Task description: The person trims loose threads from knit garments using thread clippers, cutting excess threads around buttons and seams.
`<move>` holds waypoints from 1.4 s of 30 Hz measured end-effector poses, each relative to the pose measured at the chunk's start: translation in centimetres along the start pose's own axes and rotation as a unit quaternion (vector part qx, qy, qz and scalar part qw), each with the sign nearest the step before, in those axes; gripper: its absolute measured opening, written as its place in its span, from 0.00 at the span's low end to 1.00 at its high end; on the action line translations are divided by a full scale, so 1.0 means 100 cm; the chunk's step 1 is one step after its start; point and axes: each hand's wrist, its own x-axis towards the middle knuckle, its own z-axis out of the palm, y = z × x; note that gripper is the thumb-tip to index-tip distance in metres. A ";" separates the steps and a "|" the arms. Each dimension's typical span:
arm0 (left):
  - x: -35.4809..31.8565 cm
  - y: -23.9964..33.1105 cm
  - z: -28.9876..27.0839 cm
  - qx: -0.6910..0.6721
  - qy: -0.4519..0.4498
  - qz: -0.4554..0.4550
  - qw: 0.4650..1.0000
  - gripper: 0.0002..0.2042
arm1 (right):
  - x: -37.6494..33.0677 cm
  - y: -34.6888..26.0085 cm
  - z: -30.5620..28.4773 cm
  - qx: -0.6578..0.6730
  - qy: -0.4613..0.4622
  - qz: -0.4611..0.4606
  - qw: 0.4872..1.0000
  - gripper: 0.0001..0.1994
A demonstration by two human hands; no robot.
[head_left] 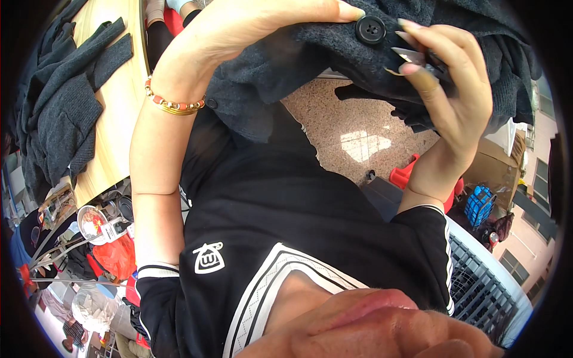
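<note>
A dark grey knit garment (280, 65) is held up across the top of the head view and hangs over my lap. My left hand (239, 30) grips it, the thumb tip pressed beside a round black button (370, 30); its other fingers are hidden by the cloth. To the right of that button, my right hand (459, 77) is closed around small thread snips (412, 56). Their pointed metal blades face the button, and the hand partly covers the handle. Lower on the cloth, near my left wrist, sits a second dark button (212, 103).
On the left, more dark grey knitwear (65, 107) lies on a light wooden table (113, 137). A red bag (116, 256) is below it. At right are a red plastic stool (403, 173), a cardboard box (495, 164), a blue basket (479, 206) and a grey slatted surface (477, 274).
</note>
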 end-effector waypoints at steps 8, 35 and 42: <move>0.004 -0.004 -0.001 -0.039 -0.033 -0.003 0.999 0.08 | 0.003 0.007 0.003 -0.020 -0.035 -0.017 0.999 0.20; 0.004 -0.001 -0.006 -0.001 -0.110 -0.035 0.993 0.09 | 0.007 0.024 0.003 0.057 -0.112 -0.042 0.991 0.18; 0.005 -0.003 -0.005 0.022 -0.106 -0.019 0.994 0.09 | 0.007 0.025 0.007 0.082 -0.107 -0.042 0.990 0.18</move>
